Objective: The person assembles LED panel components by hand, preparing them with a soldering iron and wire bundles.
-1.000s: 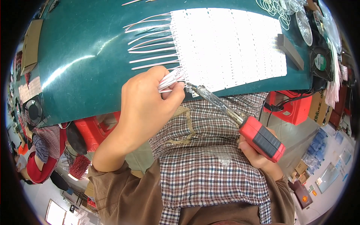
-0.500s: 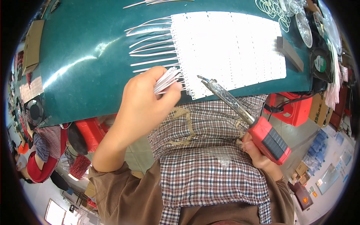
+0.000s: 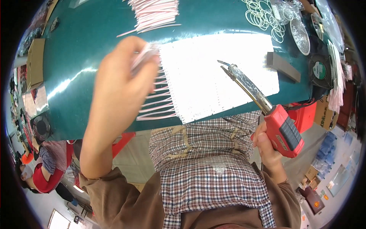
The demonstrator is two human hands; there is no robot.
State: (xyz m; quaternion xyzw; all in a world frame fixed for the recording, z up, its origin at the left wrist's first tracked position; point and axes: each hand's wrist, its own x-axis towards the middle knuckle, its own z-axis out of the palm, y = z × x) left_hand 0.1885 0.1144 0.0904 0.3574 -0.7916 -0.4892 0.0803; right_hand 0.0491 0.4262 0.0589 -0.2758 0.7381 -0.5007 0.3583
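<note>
A white panel [image 3: 213, 72], finely marked in rows, lies on the green table. Pinkish-white wires [image 3: 160, 101] stick out side by side from its left edge. At the far left corner of the panel, my left hand [image 3: 122, 76] is closed round a small bundle of wires [image 3: 142, 57], slightly blurred. My right hand [image 3: 267, 147] grips the handle of a red and black soldering gun [image 3: 282, 131]. Its narrow metal tip points to the far left over the panel; whether it touches cannot be told.
A heap of wires [image 3: 154, 13] lies beyond the panel. A grey block [image 3: 283, 66] rests on its right edge. Farther right are pale solder-like coils [image 3: 263, 15], an oval dish [image 3: 300, 37] and a black fan [image 3: 319, 70]. A co-worker's red sleeve [image 3: 45, 177] shows at left.
The view has shifted, bringing the far wire heap into sight. My left hand has moved away from the panel's near end to its far left corner, still with wires. The soldering gun stays held.
</note>
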